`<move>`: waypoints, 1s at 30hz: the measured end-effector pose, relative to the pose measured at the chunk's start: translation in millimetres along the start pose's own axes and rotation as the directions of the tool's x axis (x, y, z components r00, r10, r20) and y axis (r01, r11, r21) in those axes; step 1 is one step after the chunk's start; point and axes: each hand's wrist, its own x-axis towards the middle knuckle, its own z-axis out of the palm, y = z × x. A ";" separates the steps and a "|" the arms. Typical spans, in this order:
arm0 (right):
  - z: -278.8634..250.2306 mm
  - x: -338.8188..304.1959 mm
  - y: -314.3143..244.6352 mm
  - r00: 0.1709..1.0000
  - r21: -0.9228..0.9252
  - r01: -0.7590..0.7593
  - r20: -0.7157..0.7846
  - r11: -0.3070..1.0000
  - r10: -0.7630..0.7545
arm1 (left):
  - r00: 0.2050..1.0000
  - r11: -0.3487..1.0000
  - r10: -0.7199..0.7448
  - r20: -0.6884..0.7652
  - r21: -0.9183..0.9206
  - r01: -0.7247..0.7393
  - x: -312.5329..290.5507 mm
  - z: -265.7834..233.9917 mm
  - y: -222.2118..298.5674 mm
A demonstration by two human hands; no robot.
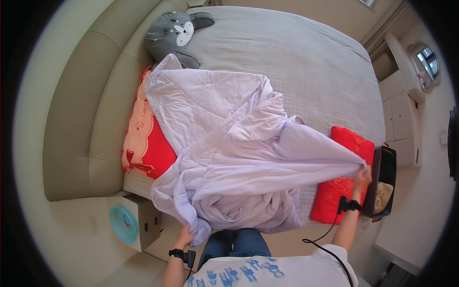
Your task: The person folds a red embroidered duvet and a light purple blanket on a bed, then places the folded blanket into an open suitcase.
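Note:
A pale lavender quilt (224,148) lies rumpled across the near half of the bed (296,62), partly over a red and peach pillow (143,129). My left hand (184,236) is closed on a bunched corner of it at the near bed edge. Far to the right, my right hand (363,178) grips another part of the quilt, pulling it into a taut, raised point. Beneath that hand is a folded red quilt (330,203) with a shiny pattern, near the foot of the bed.
A grey animal-shaped cushion (167,36) rests by the padded headboard (81,105). A dark open box (385,174) with beige cloth inside stands at the bed's right end. At lower left, a bedside cabinet (148,225) holds a turquoise basin (123,225). A cable trails from my right wrist.

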 end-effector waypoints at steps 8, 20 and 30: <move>-247.1 76.6 139.3 0.750 0.302 -0.659 0.191 0.689 0.633 | 1.000 0.982 0.022 0.003 -0.188 -0.021 -10.7 -16.4 -0.7; 13.7 40.4 -201.3 0.462 0.391 -0.615 0.883 0.685 -0.090 | 0.942 0.938 0.064 -0.329 -0.301 -0.169 -15.7 -18.8 -18.3; 152.7 -54.0 -439.1 0.447 0.599 -0.590 0.801 0.542 -0.399 | 0.651 0.913 -0.017 -0.759 -0.277 -0.299 19.0 -169.4 12.2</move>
